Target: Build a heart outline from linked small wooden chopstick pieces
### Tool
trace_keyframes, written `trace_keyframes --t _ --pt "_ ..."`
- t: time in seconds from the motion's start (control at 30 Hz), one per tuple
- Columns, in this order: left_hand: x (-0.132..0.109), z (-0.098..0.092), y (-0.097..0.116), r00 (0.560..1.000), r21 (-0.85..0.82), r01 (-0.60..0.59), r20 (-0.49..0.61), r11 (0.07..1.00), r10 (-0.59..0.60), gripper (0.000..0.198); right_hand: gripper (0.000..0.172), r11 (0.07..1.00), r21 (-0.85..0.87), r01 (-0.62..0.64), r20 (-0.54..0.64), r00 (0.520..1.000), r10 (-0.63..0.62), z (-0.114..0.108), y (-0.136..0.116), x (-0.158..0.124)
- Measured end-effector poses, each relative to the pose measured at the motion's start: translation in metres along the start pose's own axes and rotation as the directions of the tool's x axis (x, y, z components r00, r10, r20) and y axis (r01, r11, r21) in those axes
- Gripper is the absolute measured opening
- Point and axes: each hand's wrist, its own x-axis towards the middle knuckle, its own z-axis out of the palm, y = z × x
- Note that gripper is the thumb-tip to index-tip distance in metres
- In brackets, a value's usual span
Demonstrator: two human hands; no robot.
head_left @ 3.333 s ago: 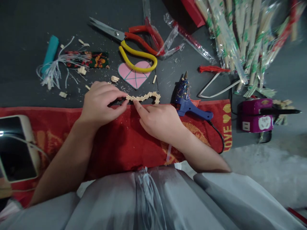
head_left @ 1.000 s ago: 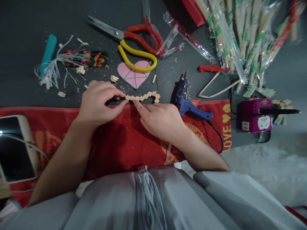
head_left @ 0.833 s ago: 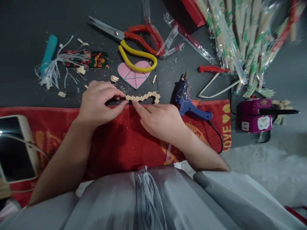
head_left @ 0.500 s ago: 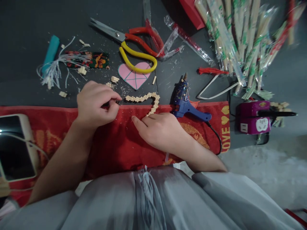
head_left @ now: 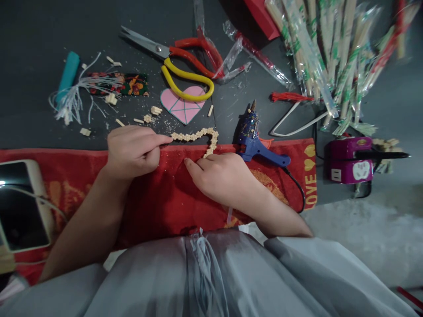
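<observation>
A curved chain of small pale wooden pieces (head_left: 194, 134) lies across the dark tabletop and the edge of the red towel. With its index finger stretched out, my left hand (head_left: 134, 149) touches the chain's left end; its other fingers are curled, and I see nothing held in them. My right hand (head_left: 221, 178) rests on the towel, its fingers closed over the chain's lower end, which they partly hide. Just beyond the chain is a pink paper heart (head_left: 183, 112) with drawn lines, overlapped by the yellow handle of the scissors (head_left: 188, 94).
A blue glue gun (head_left: 253, 147) lies right of the chain on the red towel (head_left: 155, 207). Bundled wooden sticks (head_left: 343, 57) in plastic and a purple power socket (head_left: 350, 160) are at the right. A phone (head_left: 23, 207) lies left. Cut stick bits (head_left: 156, 110) are scattered beyond my left hand.
My left index finger has straightened and reached right to the chain's end; its thumb has tucked in. My right hand has stayed at the chain's lower end. The view has shifted slightly.
</observation>
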Motion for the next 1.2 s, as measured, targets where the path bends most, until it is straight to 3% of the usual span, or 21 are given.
trace_keyframes --t 0.5,0.77,0.97,1.2 --pt "0.0003 0.0000 0.0014 1.000 0.015 0.000 0.003 1.000 0.000 0.035 0.037 1.000 0.006 -0.029 0.026 0.999 0.029 -0.0039 0.0010 0.0000" --pt "-0.0014 0.0031 -0.0012 0.993 -0.010 -0.092 -0.076 0.996 0.091 0.037 0.036 1.000 0.001 -0.026 0.028 0.999 0.026 -0.0037 0.0008 0.0002" --pt "0.0002 0.0031 -0.0003 0.997 0.016 -0.057 -0.058 0.998 0.057 0.036 0.037 1.000 0.007 -0.027 0.019 0.999 0.027 -0.0016 0.0014 -0.0006" --pt "0.0026 0.0026 0.0003 0.982 -0.019 -0.141 -0.130 0.990 0.137 0.036 0.037 1.000 0.011 -0.017 0.038 0.999 0.017 -0.0027 0.0003 0.0000"
